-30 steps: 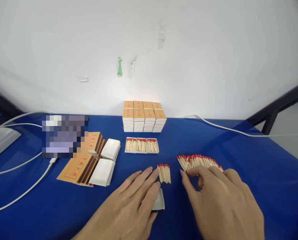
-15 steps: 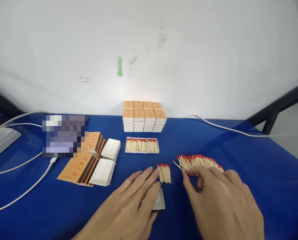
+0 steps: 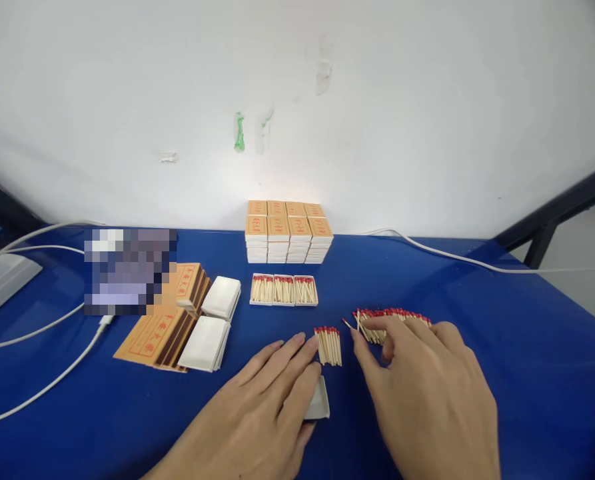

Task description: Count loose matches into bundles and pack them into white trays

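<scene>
My left hand [image 3: 267, 393] lies stretched out, its palm low over a small white matchbox tray [image 3: 320, 403] that it partly covers. Its fingertips touch the left side of a neat little row of red-headed matches [image 3: 331, 347]. At the left edge of a larger loose pile of matches [image 3: 400, 313], my right hand [image 3: 422, 380] pinches a single match [image 3: 347, 323] between thumb and index finger. Its other fingers curl over the pile and hide part of it.
Three filled trays [image 3: 284, 291] stand side by side. Behind them, against the wall, are stacked matchboxes [image 3: 288, 230]. To the left lie empty white trays [image 3: 204, 343], orange matchbox sleeves [image 3: 154, 337], a blurred-out object [image 3: 127, 273] and a white cable [image 3: 52, 393].
My right hand has shifted left and slightly up along the single match, uncovering the table at the pile's right end. The left hand and the tray have stayed in place.
</scene>
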Action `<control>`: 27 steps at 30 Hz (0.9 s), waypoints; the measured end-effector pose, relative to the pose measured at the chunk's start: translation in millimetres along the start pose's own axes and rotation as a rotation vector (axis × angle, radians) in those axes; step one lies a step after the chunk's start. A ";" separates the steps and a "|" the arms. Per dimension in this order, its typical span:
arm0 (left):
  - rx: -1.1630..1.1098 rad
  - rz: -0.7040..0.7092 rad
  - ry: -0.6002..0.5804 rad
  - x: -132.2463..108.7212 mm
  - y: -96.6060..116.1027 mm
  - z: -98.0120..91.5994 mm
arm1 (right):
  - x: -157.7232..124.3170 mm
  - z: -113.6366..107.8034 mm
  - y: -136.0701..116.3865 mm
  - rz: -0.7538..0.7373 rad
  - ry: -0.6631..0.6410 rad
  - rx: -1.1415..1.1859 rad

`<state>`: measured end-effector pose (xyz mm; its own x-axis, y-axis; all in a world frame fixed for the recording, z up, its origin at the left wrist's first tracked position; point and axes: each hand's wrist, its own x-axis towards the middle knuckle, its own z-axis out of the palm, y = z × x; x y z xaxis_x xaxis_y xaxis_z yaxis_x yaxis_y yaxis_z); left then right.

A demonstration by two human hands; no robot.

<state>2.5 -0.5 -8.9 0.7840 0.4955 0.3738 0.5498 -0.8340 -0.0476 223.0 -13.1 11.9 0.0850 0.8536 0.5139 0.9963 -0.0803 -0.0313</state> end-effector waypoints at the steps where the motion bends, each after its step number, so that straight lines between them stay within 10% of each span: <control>1: 0.001 0.001 0.000 -0.1 0.1 0.0 | 0.1 1.4 -0.2 0.001 -0.004 0.002; 27: 0.009 0.001 0.001 -1.5 -1.1 0.6 | 7.6 0.7 4.2 0.070 -0.057 0.096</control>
<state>0.9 -0.2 -10.0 0.7847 0.4942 0.3742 0.5511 -0.8325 -0.0563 227.9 -6.6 15.1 0.1523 0.8759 0.4578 0.9845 -0.0935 -0.1486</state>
